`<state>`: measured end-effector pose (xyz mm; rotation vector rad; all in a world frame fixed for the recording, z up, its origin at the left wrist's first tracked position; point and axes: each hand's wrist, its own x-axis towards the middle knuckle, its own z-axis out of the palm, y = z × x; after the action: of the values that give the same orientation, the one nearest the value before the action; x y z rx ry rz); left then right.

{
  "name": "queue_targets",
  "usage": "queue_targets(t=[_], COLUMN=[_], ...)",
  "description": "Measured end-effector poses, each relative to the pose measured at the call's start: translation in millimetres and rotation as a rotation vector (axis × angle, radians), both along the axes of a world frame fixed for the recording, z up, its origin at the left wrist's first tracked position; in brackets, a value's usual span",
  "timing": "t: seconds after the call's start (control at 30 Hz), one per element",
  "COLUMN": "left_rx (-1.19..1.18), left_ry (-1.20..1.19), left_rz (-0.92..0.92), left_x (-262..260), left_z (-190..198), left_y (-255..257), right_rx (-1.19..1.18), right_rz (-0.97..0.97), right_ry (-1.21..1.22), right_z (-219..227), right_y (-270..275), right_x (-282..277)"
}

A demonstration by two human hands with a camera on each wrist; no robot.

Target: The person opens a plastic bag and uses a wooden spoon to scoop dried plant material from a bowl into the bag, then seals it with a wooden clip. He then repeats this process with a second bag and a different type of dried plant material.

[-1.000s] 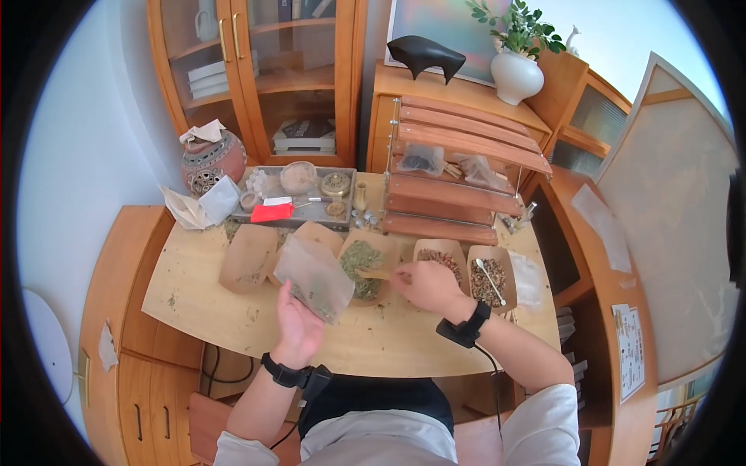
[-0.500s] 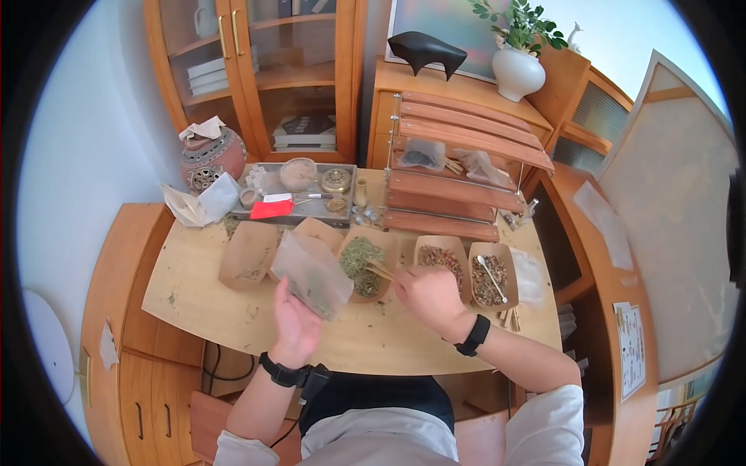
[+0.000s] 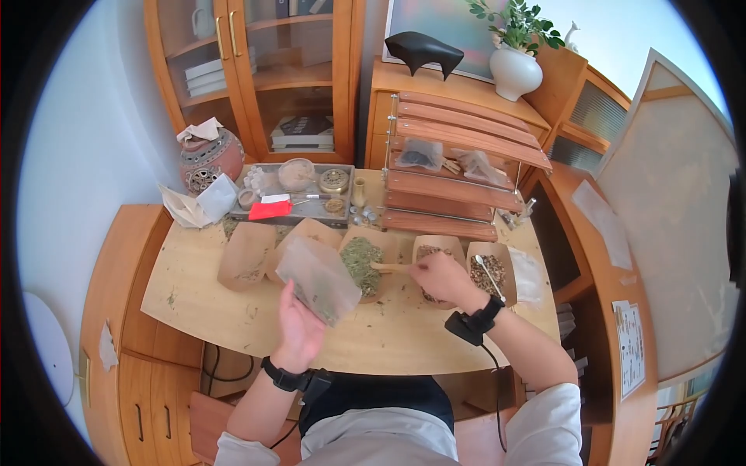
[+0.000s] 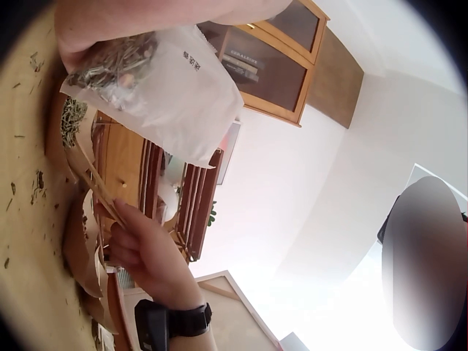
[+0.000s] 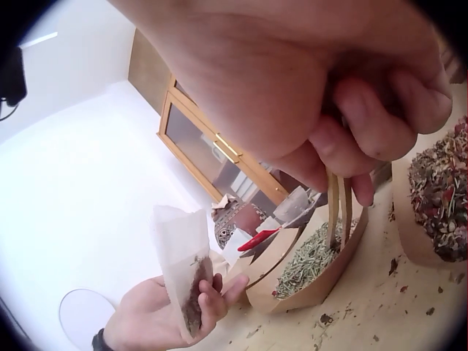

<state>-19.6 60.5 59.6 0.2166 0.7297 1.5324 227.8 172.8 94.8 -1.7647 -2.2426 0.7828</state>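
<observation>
My left hand (image 3: 301, 326) holds a translucent white pouch (image 3: 318, 279) near its bottom. Dried herbs (image 4: 117, 69) show through the pouch's lower part, beside the fingers. With curled fingers, my right hand (image 3: 443, 278) grips a pair of wooden tongs (image 3: 396, 268). Their tips reach into the green dried herb (image 5: 314, 256) that fills a brown paper tray (image 5: 314, 296) at the middle of the table. Below the right hand in the head view is a tray of reddish dried flower mix (image 5: 442, 190), partly hidden by that hand.
Farther right, a tray of brown pieces (image 3: 486, 291) has a white spoon (image 3: 489, 272) across it. Two more paper trays, one nearly bare (image 3: 247, 260), stand left. Behind them are a grey tray (image 3: 268, 217) of small containers and a wooden slatted rack (image 3: 443, 190). Herb crumbs dot the table (image 3: 210, 303).
My right hand has moved right and slightly away from me, the tongs now lying flatter across the herb tray's right edge. The left hand and pouch have shifted only slightly.
</observation>
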Motion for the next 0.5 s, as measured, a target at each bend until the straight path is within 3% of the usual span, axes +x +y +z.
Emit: queue_targets(t=[0.5], left_rx=[-0.01], left_ry=[0.003], left_rz=[-0.048], left_x=[1.6], left_z=[-1.9], left_y=[4.9], right_rx=[0.213], right_rz=[0.16], right_ry=[0.031], right_z=[-16.7], right_y=[-16.9], right_x=[-39.1])
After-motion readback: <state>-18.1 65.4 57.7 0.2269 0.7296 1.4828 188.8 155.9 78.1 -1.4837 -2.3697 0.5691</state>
